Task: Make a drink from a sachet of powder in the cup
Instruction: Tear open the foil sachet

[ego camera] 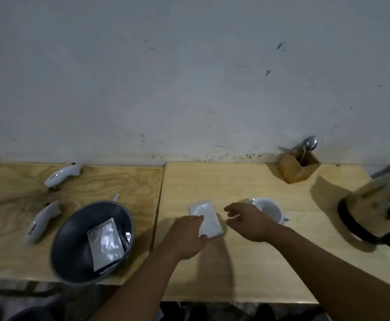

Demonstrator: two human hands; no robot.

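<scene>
Sachet: a white packet (pixel 206 218) lies flat on the right-hand wooden table (pixel 247 262), just left of the cup; it looks unopened, though blur hides the seal.
Cup: the white cup (pixel 268 208) stands upright near the middle of that table, partly hidden by the right hand; whether anything is in it cannot be told.
Left hand: the left hand (pixel 185 235) is on the sachet's near left edge, fingers curled onto it, seemingly pinching it against the table.
Right hand: the right hand (pixel 247 220) hovers loosely open between sachet and cup, grasping nothing.
Step in hand: most likely picking up the sachet to tear it open.
Doing it well: lift the packet clear, shake the powder to the bottom, pinch a top corner with both hands and tear over the cup so spill lands inside.
Still to do: pouring powder, adding water, stirring.
Kettle: a steel kettle (pixel 379 209) sits at the far right, well apart from the cup.
Spoons: the wooden holder (pixel 298 167) by the wall keeps cutlery for stirring.
Bowl: the grey bowl (pixel 73 246) on the left table holds more sachets.
</scene>
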